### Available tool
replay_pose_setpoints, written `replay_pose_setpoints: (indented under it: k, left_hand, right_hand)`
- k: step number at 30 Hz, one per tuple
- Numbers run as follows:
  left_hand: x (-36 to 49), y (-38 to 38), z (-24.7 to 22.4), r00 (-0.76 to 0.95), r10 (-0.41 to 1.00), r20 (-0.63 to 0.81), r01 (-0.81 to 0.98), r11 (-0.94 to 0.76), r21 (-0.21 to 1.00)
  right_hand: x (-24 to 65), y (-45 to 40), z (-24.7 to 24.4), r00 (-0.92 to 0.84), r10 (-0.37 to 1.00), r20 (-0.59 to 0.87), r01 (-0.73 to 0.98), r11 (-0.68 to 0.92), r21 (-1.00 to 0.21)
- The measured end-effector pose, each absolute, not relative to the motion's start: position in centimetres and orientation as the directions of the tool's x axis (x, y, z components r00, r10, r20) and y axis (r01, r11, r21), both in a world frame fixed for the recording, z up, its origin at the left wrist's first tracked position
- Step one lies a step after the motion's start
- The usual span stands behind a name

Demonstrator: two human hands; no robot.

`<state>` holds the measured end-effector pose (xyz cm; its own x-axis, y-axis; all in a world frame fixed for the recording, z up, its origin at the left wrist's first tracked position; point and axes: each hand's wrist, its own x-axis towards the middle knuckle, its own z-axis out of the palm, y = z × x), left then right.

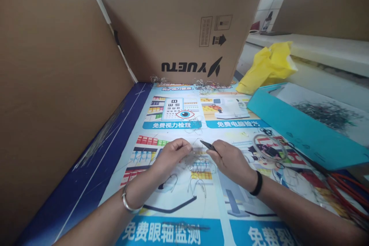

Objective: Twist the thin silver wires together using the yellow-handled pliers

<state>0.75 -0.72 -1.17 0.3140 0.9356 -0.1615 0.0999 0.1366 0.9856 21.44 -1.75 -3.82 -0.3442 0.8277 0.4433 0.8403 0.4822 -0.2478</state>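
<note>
My left hand [175, 152] is closed in a pinch, thumb against forefinger, on what looks like a thin wire; the wire's ends are hard to make out. In my right hand [230, 161] is a black pointed tool [206, 145], its tip directed left toward my left fingertips and apart from them. My fingers cover its handle, so its exact kind does not show. Between and below the hands lies a loose tangle of thin silvery wires [198, 163]. Closer to me, several curved wire pieces [197, 186] rest on the printed sheet [184, 207].
Cardboard walls [173, 27] stand at the left and back. To the right is a turquoise box [300, 134] holding many short wires, with a yellow bag [266, 67] behind it. A clear ring-shaped coil [255, 148] and orange cords [346, 192] lie at the right. Straight wires [99, 142] lie left.
</note>
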Motion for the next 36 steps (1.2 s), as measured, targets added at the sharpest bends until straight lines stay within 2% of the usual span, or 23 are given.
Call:
replay_pose_setpoints:
  k: [12,26,36]
  left_hand:
    - [0.82,-0.64,-1.13,0.275,0.961,0.001,0.230,-0.067,0.971]
    - [0.97,-0.61,-1.08,0.302,0.951,0.065,0.321,-0.166,0.932]
    - [0.72,-0.51,-1.24,0.321,0.941,0.102,0.345,-0.217,0.913]
  right_hand:
    - [21.52,-1.88,-3.85,-0.403,0.794,0.456,0.826,0.530,-0.192]
    - [21.42,-1.89,-3.75,-0.466,0.755,0.462,0.795,0.586,-0.156]
    - [21.67,-1.65,-3.56,-0.528,0.700,0.482,0.784,0.619,-0.040]
